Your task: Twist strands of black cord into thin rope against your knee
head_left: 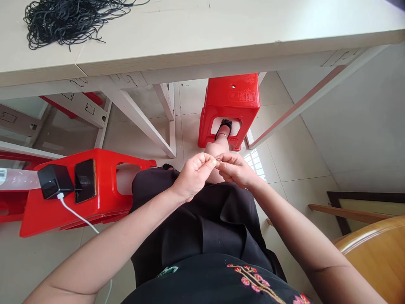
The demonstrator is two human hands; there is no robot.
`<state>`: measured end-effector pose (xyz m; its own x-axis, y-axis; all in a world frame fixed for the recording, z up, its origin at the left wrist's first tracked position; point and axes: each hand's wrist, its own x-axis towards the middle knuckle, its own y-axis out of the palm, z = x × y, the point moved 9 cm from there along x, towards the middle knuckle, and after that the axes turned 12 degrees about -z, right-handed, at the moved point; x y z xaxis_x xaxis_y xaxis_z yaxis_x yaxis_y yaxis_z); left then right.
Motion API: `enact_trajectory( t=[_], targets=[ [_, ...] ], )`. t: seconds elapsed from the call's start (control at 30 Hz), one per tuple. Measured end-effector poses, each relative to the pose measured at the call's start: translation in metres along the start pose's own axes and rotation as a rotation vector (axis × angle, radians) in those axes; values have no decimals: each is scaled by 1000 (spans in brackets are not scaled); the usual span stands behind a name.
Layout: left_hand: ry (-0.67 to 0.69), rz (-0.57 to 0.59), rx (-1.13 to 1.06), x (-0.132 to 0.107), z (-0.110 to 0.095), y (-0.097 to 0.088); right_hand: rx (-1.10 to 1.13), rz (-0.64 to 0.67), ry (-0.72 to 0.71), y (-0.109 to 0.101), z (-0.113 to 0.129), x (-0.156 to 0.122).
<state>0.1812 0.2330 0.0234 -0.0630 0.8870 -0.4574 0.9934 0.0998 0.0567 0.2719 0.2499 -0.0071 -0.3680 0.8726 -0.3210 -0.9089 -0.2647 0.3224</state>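
My left hand and my right hand meet fingertip to fingertip over my lap, above my black skirt. Both are closed in a pinch around a tiny dark item between the fingertips that I cannot make out. A tangled pile of thin black loops or cords lies on the cream table at the far left, well away from both hands.
A red plastic stool stands under the table ahead, my foot resting in its opening. Another red stool at my left carries a black power bank with a white cable and a phone. A wooden chair sits at right.
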Motion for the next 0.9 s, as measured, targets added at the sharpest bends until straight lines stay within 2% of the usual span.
enact_trajectory(
  t=[0.13,0.3,0.57,0.7,0.8,0.9],
  targets=[
    [-156,72,-118,-3,5,2,52,20,70,-2,-8,-2],
    [-293,191,-265,-11,11,9,215,-41,159,-3,-12,-2],
    [-386,190,-299,-15,17,7,267,-164,161,-5,-6,-4],
    [-403,233,-281,-18,18,11,278,-192,172,-7,-7,-5],
    [-346,255,-199,-18,19,13,281,-219,174,-8,-8,-6],
    [-302,229,-125,-16,21,11,278,-242,175,-9,-7,-6]
  ],
)
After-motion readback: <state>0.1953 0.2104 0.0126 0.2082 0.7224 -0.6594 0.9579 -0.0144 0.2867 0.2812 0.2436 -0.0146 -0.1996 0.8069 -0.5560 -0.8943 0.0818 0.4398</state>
